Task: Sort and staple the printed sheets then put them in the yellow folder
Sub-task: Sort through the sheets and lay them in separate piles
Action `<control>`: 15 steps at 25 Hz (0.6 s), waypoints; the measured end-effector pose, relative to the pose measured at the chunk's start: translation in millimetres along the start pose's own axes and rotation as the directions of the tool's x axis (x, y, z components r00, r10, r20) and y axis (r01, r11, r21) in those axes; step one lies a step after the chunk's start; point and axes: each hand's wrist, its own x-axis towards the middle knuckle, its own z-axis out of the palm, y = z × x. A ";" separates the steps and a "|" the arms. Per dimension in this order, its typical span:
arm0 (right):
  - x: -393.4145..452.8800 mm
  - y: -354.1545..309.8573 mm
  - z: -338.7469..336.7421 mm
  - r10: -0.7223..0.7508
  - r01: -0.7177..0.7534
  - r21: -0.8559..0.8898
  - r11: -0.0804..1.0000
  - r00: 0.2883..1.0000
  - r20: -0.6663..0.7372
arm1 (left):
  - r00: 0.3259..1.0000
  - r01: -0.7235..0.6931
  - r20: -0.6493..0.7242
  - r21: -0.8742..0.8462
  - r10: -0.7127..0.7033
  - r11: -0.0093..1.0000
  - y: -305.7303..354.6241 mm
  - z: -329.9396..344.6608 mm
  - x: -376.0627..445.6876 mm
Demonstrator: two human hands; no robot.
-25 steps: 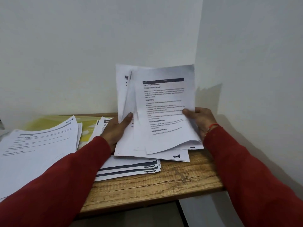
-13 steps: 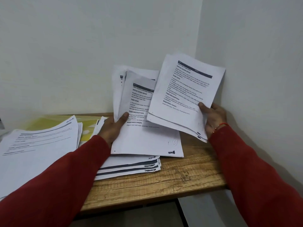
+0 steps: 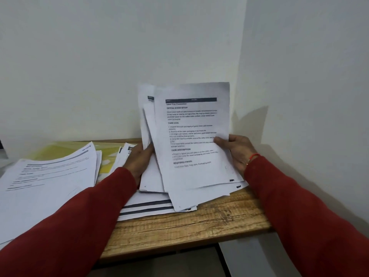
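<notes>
A wooden table (image 3: 199, 226) is standing in the corner where two white walls meet, its grain showing along the front edge. A yellow folder (image 3: 60, 151) is lying at the back left, a large pile of printed sheets (image 3: 44, 186) is covering part of it, and a smaller stack of sheets (image 3: 147, 208) is resting near the middle

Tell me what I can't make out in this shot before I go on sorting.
- Folder, head view: mostly covered by the left pile.
- Stapler: none in view.
- Held sheets: the front one hides those behind; count unclear.
- Body text: blurred.
- Left hand: fingers behind the sheets.
- Right hand: fingers behind the sheets.
- Flat stack: mostly covered.
</notes>
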 end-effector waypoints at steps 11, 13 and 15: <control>14.7 -17.9 -29.3 -0.294 0.332 -0.003 0.943 0.833 -0.469 | 0.997 -0.069 -0.018 0.006 0.069 0.998 4.0 -4.8 1.1; 14.5 -18.5 -28.8 -0.331 0.386 0.022 0.922 0.819 -0.468 | 0.997 -0.070 -0.033 0.024 0.070 0.997 3.9 -5.5 1.0; 13.9 -16.9 -26.4 -0.310 0.385 0.091 0.918 0.843 -0.440 | 0.998 -0.054 -0.035 0.016 0.054 0.998 2.6 -6.4 2.1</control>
